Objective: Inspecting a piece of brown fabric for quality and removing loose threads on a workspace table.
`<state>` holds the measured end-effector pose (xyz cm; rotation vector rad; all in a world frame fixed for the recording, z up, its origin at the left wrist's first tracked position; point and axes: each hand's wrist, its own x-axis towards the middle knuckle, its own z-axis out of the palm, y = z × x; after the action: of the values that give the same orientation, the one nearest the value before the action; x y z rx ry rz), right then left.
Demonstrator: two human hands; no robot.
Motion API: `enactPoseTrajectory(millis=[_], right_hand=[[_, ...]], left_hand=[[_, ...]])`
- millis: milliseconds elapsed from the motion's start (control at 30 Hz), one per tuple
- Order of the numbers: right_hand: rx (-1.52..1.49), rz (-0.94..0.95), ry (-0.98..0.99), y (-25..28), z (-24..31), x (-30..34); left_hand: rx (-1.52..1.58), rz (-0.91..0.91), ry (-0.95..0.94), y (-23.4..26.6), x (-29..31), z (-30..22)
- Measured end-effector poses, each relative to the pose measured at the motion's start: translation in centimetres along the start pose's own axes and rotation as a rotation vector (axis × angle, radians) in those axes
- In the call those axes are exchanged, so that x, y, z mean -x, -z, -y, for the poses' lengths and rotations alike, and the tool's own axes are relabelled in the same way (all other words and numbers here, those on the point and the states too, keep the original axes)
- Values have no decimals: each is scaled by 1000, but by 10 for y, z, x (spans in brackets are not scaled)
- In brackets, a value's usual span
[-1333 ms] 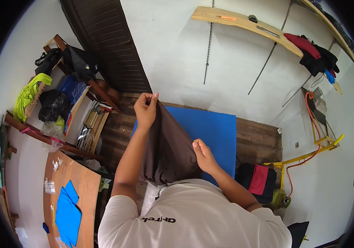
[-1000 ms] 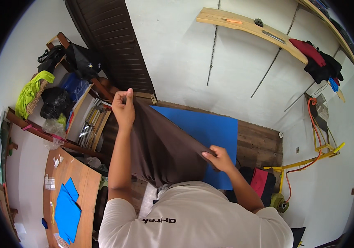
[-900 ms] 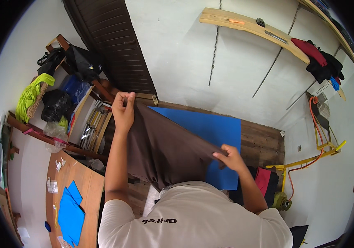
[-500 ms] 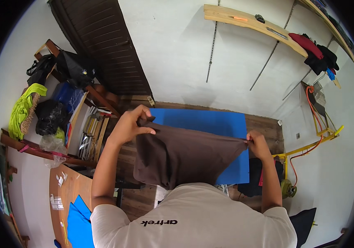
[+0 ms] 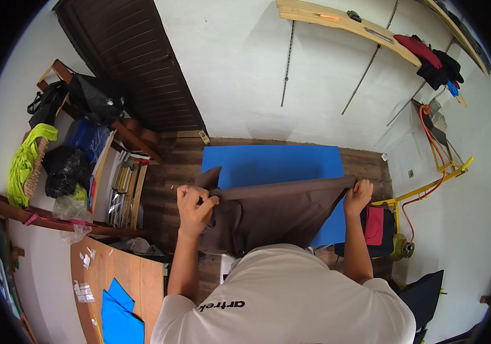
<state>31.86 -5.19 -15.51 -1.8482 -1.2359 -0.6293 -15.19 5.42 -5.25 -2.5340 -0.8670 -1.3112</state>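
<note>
A dark brown cloth (image 5: 274,215) is stretched between my two hands, its top edge folded over in a band. My left hand (image 5: 195,207) is closed around the left end of that edge, and a loose flap sticks up beside it. The right end is pinched in my right hand (image 5: 360,195). Below the band the cloth hangs in creases toward my body, its lower part hidden by my shirt. Behind it lies the blue tabletop (image 5: 274,157), partly covered by the cloth.
To the left, a wooden shelf (image 5: 79,226) holds bags and a yellow-green cloth (image 5: 30,166). Blue fabric pieces (image 5: 122,312) lie on a wooden table (image 5: 142,269) at lower left. A yellow frame (image 5: 429,189) with an orange cable stands at right, near a black and red seat (image 5: 374,226).
My left hand has moved down and closed more around the cloth. The right hand is slightly further right. The cloth's top edge is now straighter, with a folded band along it.
</note>
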Motion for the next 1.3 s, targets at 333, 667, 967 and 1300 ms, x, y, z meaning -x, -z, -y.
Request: enactPoseTrajectory(millis=[333,667,967,1300], right_hand=[[-222,-4,-9,-31,24,-19],[-448,50,171,-19,72,-27],[-547,95,354,11,106,-38],[-834,122,435,46,162,-30]], left_hand=[[-66,-92,195,4,52,24],[91,-333,612,-27,85,81],[96,-479,694,-50,106,107],[344,-643,921,-55,135,128]])
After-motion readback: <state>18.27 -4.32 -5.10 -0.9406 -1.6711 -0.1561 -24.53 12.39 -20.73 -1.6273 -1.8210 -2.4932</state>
